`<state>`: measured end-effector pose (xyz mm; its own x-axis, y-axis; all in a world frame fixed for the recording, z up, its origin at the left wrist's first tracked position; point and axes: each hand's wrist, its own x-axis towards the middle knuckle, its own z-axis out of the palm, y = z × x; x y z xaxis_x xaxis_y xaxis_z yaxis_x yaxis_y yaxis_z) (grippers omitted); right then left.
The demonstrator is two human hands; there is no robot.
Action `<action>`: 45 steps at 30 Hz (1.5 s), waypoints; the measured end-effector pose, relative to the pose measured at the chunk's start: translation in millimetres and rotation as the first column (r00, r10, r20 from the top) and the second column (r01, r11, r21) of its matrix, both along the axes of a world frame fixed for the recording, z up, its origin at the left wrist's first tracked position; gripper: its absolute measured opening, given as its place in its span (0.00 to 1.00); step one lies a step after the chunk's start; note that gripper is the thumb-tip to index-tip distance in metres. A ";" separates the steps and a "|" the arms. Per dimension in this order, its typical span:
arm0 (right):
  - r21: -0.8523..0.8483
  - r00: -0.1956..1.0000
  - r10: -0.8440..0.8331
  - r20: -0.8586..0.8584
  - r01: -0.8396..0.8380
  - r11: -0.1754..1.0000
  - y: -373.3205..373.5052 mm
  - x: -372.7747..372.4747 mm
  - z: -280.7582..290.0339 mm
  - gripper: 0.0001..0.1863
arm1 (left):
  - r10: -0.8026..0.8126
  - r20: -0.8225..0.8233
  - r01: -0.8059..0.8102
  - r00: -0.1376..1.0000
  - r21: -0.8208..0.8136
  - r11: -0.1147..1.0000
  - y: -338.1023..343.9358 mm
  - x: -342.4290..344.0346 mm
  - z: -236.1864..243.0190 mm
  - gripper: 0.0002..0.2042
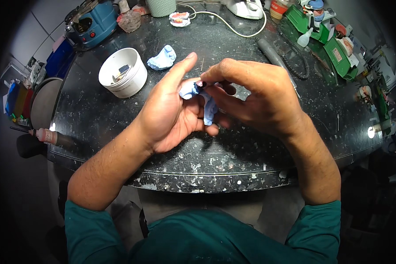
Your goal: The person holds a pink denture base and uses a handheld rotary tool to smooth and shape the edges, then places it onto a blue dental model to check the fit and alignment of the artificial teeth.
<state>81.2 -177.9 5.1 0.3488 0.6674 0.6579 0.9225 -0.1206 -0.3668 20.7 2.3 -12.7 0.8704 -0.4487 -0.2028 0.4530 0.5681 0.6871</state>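
A light blue dental cast (209,112) rests in my left hand (163,119), above the front middle of the dark bench. That hand's palm faces up with the fingers curled under the cast, and its thumb stands out free. From the right, my right hand (262,94) reaches over with thumb and fingertips pinched together at the cast's upper part. Something small and dark, with a pinkish bit, shows at those fingertips; I cannot make out what it is. Behind my left thumb, a second light blue cast (163,58) lies on the bench.
A white tub (134,86) with small metal pieces stands left of my hands. A grey handpiece (270,53) with a coiled cord lies back right. Green trays (341,59) line the right, a blue machine (97,28) the back left. A pink bottle (46,135) is at the left edge.
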 end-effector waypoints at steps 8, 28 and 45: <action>0.118 0.992 -0.001 0.127 -0.015 0.993 4.0 5.3 -2.2 0.09 | 0.137 0.062 -0.140 0.989 0.050 0.989 2.6 -1.1 -6.2 0.25; 0.209 0.977 -0.025 0.214 -0.021 0.978 8.3 -6.2 -5.7 0.13 | 0.191 0.208 -0.227 0.959 0.162 0.960 9.3 -11.5 6.2 0.16; 0.158 0.964 -0.050 0.260 0.008 0.987 5.1 -4.1 -1.8 0.16 | 0.246 0.194 -0.268 0.950 0.092 0.959 -0.7 -8.7 2.4 0.18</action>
<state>77.1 -172.7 3.3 0.1681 0.5425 0.8231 0.9856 -0.1098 -0.1289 12.0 1.6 -10.3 0.9797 -0.1877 -0.0706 0.1660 0.5610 0.8110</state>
